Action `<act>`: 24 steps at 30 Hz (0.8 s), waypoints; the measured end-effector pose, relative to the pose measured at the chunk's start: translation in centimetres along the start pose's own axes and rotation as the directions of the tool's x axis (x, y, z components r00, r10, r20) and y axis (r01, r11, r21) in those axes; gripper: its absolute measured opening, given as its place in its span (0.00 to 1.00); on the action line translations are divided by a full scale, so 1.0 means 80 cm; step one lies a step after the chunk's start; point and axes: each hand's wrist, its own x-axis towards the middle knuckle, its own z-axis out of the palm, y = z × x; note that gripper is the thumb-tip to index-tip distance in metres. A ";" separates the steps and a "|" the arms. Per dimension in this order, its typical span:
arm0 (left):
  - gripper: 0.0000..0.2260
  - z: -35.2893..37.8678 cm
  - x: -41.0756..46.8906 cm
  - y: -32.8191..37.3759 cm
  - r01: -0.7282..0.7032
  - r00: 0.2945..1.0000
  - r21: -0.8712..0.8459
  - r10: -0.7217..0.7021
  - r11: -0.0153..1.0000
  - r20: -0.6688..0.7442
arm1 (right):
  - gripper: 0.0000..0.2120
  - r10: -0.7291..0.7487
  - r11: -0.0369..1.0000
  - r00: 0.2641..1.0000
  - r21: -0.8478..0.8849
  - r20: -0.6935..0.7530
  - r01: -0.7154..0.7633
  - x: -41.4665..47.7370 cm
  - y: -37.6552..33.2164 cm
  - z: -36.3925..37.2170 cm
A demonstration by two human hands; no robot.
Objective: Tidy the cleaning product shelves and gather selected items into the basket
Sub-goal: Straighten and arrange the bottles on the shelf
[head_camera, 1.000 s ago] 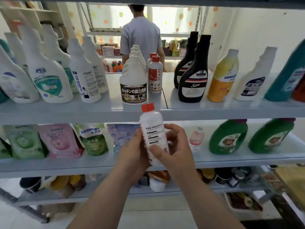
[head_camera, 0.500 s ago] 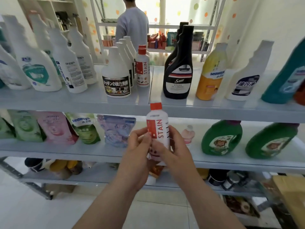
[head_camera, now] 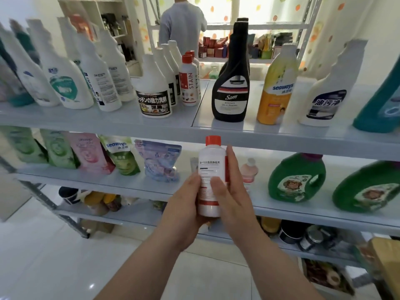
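Left hand [head_camera: 185, 205], right hand [head_camera: 234, 191] grip bottle [head_camera: 213, 159]; print seemingly blurred.

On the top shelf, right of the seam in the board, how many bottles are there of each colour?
Black bottles: 2, one behind the other
Yellow bottle: 1
White bottle: 1
Teal bottle: 1, cut off by the frame edge
Total: 5

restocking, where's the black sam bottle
Head view, centre-right: the black Sam bottle stands on the upper shelf between the shelved STAIN bottle and the yellow seaways bottle.
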 end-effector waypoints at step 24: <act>0.34 -0.102 0.028 0.024 0.290 0.956 -0.084 -0.285 0.953 0.072 | 0.17 0.402 0.893 0.911 0.260 -0.096 -0.367 0.048 0.054 0.061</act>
